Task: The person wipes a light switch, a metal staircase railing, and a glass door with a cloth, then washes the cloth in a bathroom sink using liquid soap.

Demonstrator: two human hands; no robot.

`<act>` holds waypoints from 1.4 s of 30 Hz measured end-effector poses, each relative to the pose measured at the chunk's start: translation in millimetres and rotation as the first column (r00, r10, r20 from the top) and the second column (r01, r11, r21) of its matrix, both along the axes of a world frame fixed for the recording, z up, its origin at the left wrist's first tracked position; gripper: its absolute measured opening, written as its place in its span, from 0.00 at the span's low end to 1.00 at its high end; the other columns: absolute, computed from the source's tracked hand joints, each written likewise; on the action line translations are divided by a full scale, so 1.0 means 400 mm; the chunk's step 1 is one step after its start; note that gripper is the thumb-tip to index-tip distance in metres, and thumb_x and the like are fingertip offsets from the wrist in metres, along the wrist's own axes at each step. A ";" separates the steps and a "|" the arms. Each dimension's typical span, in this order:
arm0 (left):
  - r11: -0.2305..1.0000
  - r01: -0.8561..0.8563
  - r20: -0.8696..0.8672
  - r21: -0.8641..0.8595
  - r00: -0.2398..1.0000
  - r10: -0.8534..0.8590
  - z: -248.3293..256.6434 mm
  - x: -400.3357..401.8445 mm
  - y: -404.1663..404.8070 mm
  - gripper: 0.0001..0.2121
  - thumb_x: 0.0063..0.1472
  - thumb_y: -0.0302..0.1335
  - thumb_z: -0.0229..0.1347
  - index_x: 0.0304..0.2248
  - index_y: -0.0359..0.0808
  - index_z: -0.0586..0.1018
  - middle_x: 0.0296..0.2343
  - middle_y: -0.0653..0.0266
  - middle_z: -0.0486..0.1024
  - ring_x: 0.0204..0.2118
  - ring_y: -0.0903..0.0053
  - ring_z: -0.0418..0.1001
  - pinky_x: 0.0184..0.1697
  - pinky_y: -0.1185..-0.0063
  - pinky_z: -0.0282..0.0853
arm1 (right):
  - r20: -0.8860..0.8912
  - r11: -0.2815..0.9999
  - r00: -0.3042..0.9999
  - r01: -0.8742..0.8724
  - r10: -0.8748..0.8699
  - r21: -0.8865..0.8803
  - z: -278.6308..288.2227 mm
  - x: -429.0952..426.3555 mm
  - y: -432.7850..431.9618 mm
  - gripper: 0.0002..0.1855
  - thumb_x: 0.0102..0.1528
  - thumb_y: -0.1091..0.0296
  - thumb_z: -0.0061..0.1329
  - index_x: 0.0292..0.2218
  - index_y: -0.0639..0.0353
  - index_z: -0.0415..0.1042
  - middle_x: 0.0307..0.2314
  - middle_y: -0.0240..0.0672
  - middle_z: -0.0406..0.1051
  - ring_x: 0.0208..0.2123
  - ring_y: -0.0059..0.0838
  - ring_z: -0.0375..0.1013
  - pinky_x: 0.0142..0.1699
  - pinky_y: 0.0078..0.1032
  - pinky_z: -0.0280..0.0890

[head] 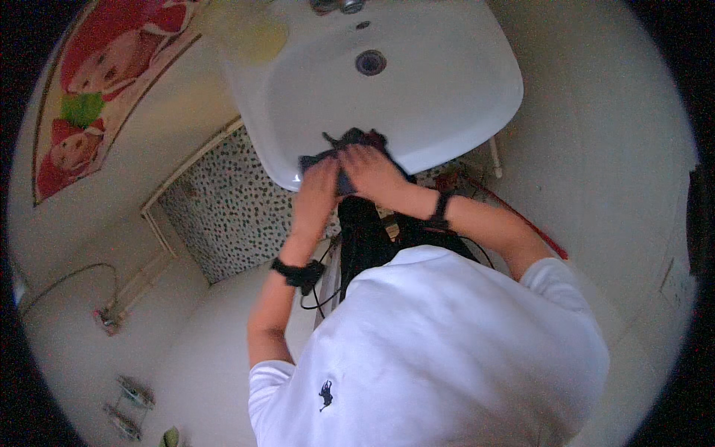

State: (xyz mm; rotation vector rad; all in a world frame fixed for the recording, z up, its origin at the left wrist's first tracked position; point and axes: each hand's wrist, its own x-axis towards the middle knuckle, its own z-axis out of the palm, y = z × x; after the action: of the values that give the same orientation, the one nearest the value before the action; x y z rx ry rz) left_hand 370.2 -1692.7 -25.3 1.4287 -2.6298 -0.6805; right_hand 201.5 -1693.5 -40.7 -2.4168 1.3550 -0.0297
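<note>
A dark cloth (353,136) lies bunched over the front rim of a white washbasin (447,106), part of it hanging down the near side. On its left part rests my left hand (321,181), fingers stretched forward over the fabric. My right hand (373,172) presses on the cloth just beside it, the fingers pointing to the left. Both hands seem to hold the cloth against the rim, though the fingertips are blurred and partly hidden. Each wrist wears a black band. Further back in the basin are the drain (371,62) and a metal tap (351,5) at the top edge.
A pebble-patterned floor (218,207) shows below the basin, bordered by a pale pipe (190,162). To the right are a white pipe (495,157) and a thin red rod or hose (536,232). A wall valve (106,319) with a hose is at left, below a colourful poster (106,72).
</note>
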 end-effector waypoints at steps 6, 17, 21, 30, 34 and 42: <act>0.986 0.151 0.070 0.075 0.985 -0.157 0.065 0.218 -0.086 0.34 0.41 0.20 0.53 0.51 0.38 0.56 0.52 0.63 0.51 0.54 0.67 0.51 0.56 0.68 0.45 | -0.117 0.977 0.990 0.058 -0.084 -0.205 -0.007 0.237 -0.024 0.26 0.49 0.68 0.31 0.48 0.76 0.52 0.46 0.59 0.54 0.50 0.46 0.55 0.53 0.37 0.50; 0.991 -0.070 -0.485 0.111 0.867 0.116 -0.001 0.319 -0.189 0.26 0.48 0.20 0.43 0.50 0.39 0.58 0.52 0.60 0.50 0.55 0.61 0.47 0.56 0.68 0.42 | 0.220 0.988 0.964 0.155 -0.148 -0.017 0.108 0.338 -0.136 0.39 0.45 0.65 0.48 0.51 0.76 0.43 0.52 0.57 0.36 0.56 0.49 0.37 0.57 0.37 0.38; 0.927 -0.239 -0.630 0.289 0.682 0.372 -0.001 0.344 -0.347 0.26 0.50 0.15 0.37 0.51 0.39 0.57 0.52 0.59 0.52 0.55 0.66 0.49 0.57 0.72 0.41 | 0.198 0.958 0.974 0.156 -0.109 -0.239 0.090 0.418 -0.334 0.38 0.47 0.64 0.45 0.52 0.73 0.43 0.54 0.50 0.35 0.57 0.45 0.35 0.57 0.39 0.37; 0.905 -0.389 -0.717 0.171 0.581 0.386 -0.056 0.306 -0.587 0.23 0.52 0.16 0.37 0.50 0.38 0.59 0.48 0.57 0.58 0.51 0.67 0.56 0.54 0.74 0.49 | 0.143 0.843 0.946 0.325 -0.292 -0.428 0.057 0.467 -0.558 0.32 0.49 0.64 0.39 0.52 0.70 0.46 0.54 0.49 0.37 0.56 0.44 0.36 0.56 0.42 0.39; 0.925 -0.380 -0.658 0.018 0.692 0.297 -0.039 0.301 -0.597 0.22 0.53 0.17 0.39 0.49 0.37 0.59 0.48 0.57 0.58 0.50 0.65 0.57 0.52 0.74 0.52 | 0.228 0.838 0.915 0.397 -0.331 -0.374 0.055 0.465 -0.554 0.30 0.49 0.67 0.37 0.52 0.69 0.47 0.54 0.48 0.36 0.56 0.45 0.37 0.56 0.42 0.39; 0.913 -0.389 -0.438 0.122 0.805 0.401 -0.021 0.296 -0.174 0.24 0.54 0.21 0.40 0.52 0.35 0.54 0.51 0.55 0.53 0.52 0.63 0.53 0.53 0.73 0.50 | -0.005 0.974 0.996 0.090 -0.093 -0.210 0.098 0.419 -0.207 0.33 0.45 0.70 0.39 0.51 0.73 0.46 0.53 0.53 0.37 0.55 0.50 0.37 0.56 0.45 0.38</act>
State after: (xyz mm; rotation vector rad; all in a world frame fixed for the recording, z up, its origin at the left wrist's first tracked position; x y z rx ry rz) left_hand 488.7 -1762.3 -33.7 1.5290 -1.8970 -0.8676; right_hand 369.1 -1776.4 -1.6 -2.5265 1.5383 -0.1888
